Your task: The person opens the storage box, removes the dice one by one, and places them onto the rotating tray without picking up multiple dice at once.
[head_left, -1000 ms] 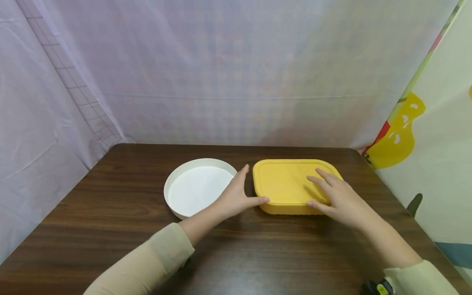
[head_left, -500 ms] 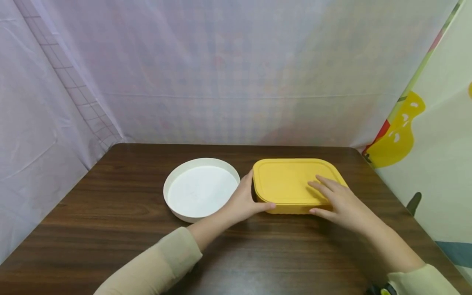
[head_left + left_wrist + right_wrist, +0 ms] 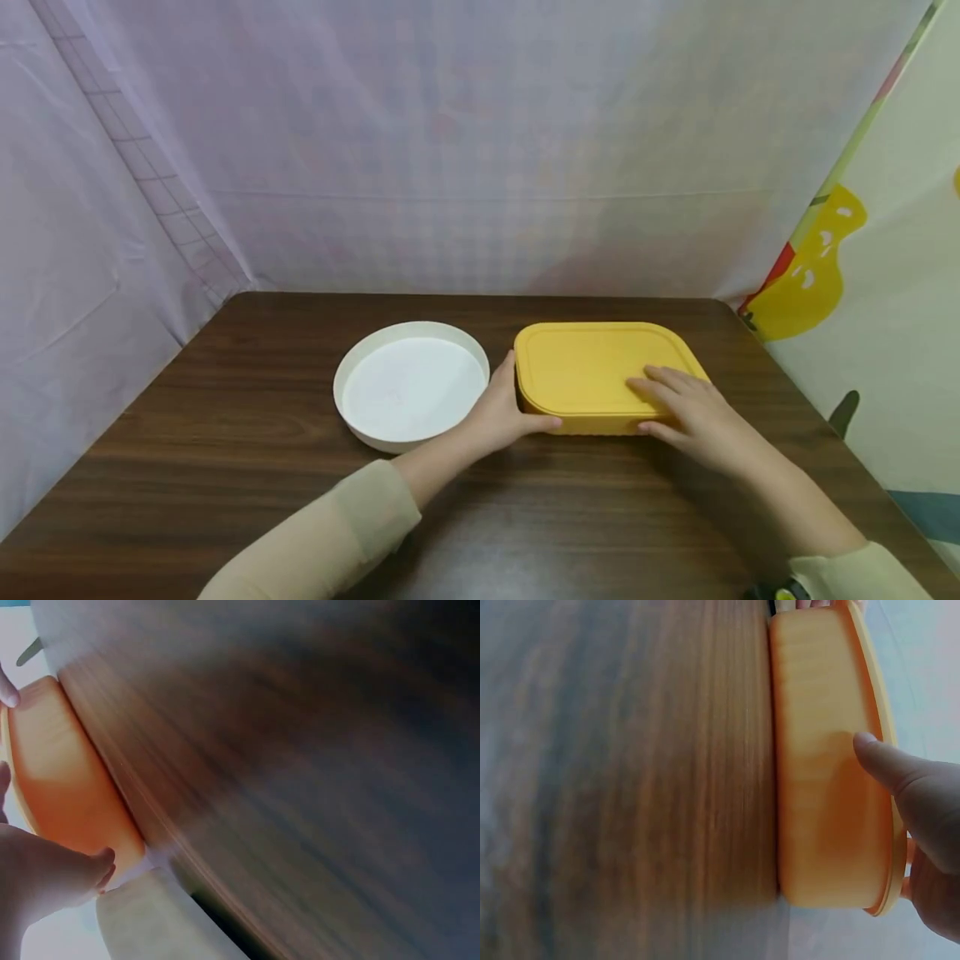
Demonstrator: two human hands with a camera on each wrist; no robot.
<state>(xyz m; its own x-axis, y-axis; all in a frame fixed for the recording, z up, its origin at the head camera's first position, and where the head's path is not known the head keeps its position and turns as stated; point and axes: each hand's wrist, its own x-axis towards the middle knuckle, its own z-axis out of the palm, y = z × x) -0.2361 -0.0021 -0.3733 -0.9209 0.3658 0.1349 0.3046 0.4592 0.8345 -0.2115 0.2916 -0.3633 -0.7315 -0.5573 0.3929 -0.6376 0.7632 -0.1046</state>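
Note:
A yellow rectangular lidded box (image 3: 588,367), orange-looking in the wrist views, sits on the dark wooden table. My left hand (image 3: 498,417) grips its near left corner, thumb on the front wall and fingers along the left end. Over the box's right end is my right hand (image 3: 693,412), relaxed fingers on the lid and thumb at the front wall just below the rim (image 3: 889,720). Whether that thumb presses the wall I cannot tell. To the left stands a round white shallow dish (image 3: 408,387), partly behind my left hand and forearm. The box's inside is hidden by its lid.
The brown table (image 3: 225,433) ends just behind the box and dish, where a pale curtain (image 3: 480,167) hangs. On the right, a printed cloth (image 3: 885,358) runs along the table edge. A dark-banded device shows at my right sleeve (image 3: 847,575).
My left hand has moved right from beside the box onto its left corner. My right hand has slid slightly right and nearer along the lid. The box has barely shifted; the dish stays put.

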